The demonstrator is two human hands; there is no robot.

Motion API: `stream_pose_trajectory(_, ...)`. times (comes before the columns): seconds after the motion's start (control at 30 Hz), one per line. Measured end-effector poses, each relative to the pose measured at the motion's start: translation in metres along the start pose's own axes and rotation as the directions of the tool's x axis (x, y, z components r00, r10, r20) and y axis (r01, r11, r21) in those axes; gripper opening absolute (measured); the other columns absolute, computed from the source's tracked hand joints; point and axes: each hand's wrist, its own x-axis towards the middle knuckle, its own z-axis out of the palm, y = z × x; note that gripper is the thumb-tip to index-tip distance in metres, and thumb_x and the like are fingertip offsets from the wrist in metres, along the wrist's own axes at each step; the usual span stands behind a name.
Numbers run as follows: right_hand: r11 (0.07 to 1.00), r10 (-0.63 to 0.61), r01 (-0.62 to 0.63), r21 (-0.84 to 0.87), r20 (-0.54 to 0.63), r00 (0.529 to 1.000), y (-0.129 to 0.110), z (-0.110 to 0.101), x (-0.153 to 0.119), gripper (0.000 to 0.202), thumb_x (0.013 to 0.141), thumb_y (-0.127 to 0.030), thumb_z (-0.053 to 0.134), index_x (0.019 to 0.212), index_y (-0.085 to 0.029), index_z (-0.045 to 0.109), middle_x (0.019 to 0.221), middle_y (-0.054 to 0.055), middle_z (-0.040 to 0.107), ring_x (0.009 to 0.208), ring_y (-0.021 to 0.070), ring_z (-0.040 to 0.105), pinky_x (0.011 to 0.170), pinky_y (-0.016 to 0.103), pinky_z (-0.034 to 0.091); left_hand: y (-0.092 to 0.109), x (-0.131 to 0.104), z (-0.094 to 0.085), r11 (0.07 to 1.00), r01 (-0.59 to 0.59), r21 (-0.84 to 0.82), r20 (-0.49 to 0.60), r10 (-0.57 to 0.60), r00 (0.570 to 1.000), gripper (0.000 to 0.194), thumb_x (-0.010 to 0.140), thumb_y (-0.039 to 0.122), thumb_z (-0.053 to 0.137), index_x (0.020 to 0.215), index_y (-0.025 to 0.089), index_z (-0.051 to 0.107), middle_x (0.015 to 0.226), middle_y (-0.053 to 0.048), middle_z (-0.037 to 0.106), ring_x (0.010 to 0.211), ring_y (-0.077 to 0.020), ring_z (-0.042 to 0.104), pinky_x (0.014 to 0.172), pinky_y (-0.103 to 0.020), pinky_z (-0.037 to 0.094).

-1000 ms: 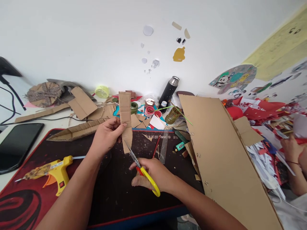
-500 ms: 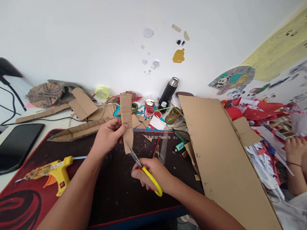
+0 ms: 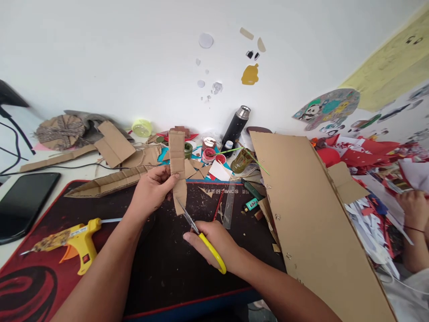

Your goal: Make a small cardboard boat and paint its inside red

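Note:
A narrow cardboard strip stands upright, pinched at its left edge between the thumb and fingers of my left hand. Its lower end tapers above the dark mat. My right hand is closed round the yellow-handled scissors. The scissor blades touch the strip's lower right edge near the tip. Left of my left hand lies a long, folded cardboard piece with a pointed end.
A yellow glue gun and a black tablet lie at left. Paint jars, a black thermos and a ruler sit behind. A large cardboard sheet leans at right, near another person's hand.
The scissor blades have closed somewhat at the strip's lower edge, and my right thumb has shifted slightly. The other person's hand at the far right has moved a little.

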Motion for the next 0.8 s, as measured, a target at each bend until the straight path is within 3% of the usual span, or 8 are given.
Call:
stream_pose_trajectory(0.37, 1.000, 0.005, -0.005, -0.002, -0.019, 1.000, 0.0021, 0.0027, -0.0004, 0.036, 0.102, -0.042, 0.066, 0.074, -0.021, 0.057, 0.060, -0.005, 0.047, 0.058, 0.0122, 0.046, 0.057, 0.024, 0.033, -0.0062, -0.0003, -0.0011, 1.000, 0.007, 0.010, -0.019, -0.007, 1.000, 0.028, 0.081, 0.046, 0.085, 0.078, 0.021, 0.073, 0.061, 0.002, 0.062, 0.042, -0.0100, 0.047, 0.039, -0.023, 0.036)
stream_pose_trajectory(0.6, 0.955, 0.132, -0.158, 0.250, 0.117, 0.984, -0.0012, -0.0004, -0.0026, 0.030, 0.099, -0.050, 0.074, 0.092, -0.022, 0.066, 0.056, -0.008, 0.055, 0.046, 0.0114, 0.054, 0.050, 0.020, 0.041, -0.0014, -0.0009, 0.0005, 1.000, -0.002, -0.015, -0.014, 0.002, 1.000, 0.028, 0.080, 0.046, 0.086, 0.077, 0.021, 0.072, 0.061, 0.002, 0.062, 0.041, -0.0096, 0.046, 0.038, -0.023, 0.036)
stream_pose_trajectory(0.8, 0.943, 0.038, -0.091, 0.321, 0.167, 0.985, -0.0043, -0.0059, -0.0028, 0.043, 0.089, -0.060, 0.085, 0.098, -0.020, 0.071, 0.071, -0.002, 0.072, 0.066, 0.0159, 0.073, 0.067, 0.024, 0.056, -0.0047, 0.0002, -0.0025, 1.000, 0.004, -0.009, -0.013, -0.004, 1.000, 0.029, 0.080, 0.045, 0.087, 0.079, 0.020, 0.073, 0.061, 0.002, 0.061, 0.040, -0.0092, 0.046, 0.038, -0.022, 0.035)
